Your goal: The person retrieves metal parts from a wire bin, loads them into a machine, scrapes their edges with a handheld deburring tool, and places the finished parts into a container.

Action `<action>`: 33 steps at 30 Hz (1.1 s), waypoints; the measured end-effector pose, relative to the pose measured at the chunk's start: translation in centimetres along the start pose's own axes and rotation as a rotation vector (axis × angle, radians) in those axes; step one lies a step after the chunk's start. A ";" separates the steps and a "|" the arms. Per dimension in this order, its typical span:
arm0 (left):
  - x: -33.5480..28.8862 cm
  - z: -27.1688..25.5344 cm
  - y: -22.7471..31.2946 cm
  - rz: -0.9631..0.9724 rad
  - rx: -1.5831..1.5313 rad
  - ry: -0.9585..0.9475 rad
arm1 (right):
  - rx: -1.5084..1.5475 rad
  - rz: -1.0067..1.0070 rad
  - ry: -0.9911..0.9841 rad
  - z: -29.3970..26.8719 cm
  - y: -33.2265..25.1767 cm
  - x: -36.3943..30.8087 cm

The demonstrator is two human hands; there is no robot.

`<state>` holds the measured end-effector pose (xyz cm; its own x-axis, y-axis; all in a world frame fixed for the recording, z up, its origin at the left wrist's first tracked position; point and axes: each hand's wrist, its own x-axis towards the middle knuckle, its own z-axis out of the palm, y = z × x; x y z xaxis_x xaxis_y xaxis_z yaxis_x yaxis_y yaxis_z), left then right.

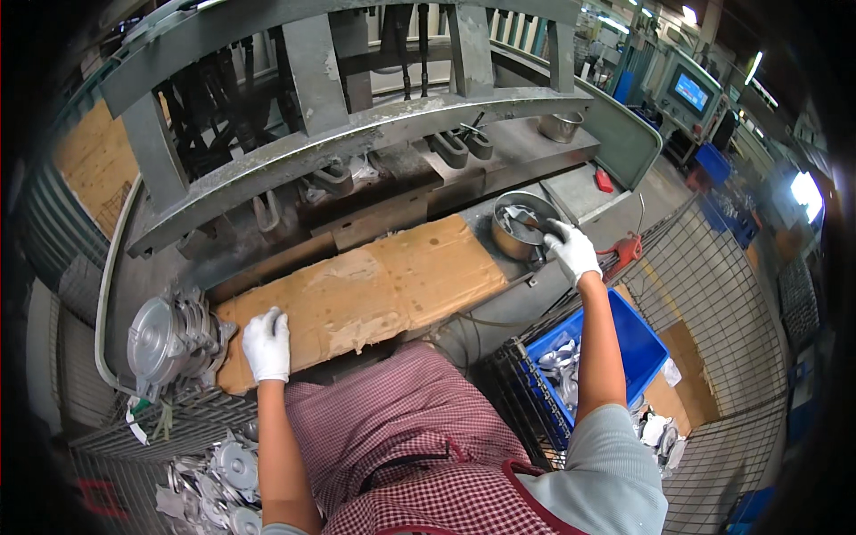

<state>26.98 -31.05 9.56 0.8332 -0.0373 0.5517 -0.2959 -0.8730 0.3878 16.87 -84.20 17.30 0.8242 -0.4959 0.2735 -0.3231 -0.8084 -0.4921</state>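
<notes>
My left hand (267, 346), in a white glove, rests at the near left edge of a worn cardboard sheet (406, 276). Its fingers are curled in, and nothing shows in them. To its left stands a stack of round silver metal castings (159, 339). My right hand (573, 251), gloved the same way, is at the right rim of a metal pot (513, 241). Its fingers are closed on a dark-handled tool (530, 221) that slants into the pot; its far end is hard to make out among the grey contents.
A heavy steel frame (357, 134) spans the bench's far side. At lower right a blue crate (642, 357) holds metal parts inside a wire cage (713, 303). More castings (234, 468) lie in a wire basket at lower left. A second metal pot (560, 127) stands far right.
</notes>
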 end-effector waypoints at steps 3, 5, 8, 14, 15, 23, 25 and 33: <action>-0.1 -0.2 -0.1 -0.002 0.005 -0.006 | 0.076 -0.010 0.124 -0.5 -0.8 -0.3; -0.2 -0.2 -0.4 0.006 0.008 0.008 | 0.238 0.002 0.230 -0.1 -0.2 -0.2; 0.0 0.2 -0.1 0.026 -0.013 0.018 | 0.279 0.168 0.305 0.6 2.9 0.8; -0.2 0.0 -0.2 0.006 0.015 0.026 | 0.644 -0.010 0.311 2.4 -2.4 0.6; -0.2 -0.1 -0.3 0.004 0.001 0.021 | 0.715 -0.078 0.267 3.0 -4.3 0.8; -0.6 -0.1 -0.1 -0.013 0.015 0.039 | 0.495 -0.251 0.202 7.9 -14.3 7.6; -0.5 0.2 0.2 -0.011 0.003 0.041 | 0.400 -0.211 0.243 9.3 -13.8 10.5; -0.6 -0.3 0.0 -0.060 0.041 0.002 | 0.359 -0.167 0.422 7.4 -14.5 10.3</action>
<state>26.32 -30.89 9.49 0.8480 0.0164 0.5298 -0.2262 -0.8927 0.3898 33.50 -75.28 21.15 0.5701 -0.5136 0.6412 0.0344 -0.7649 -0.6432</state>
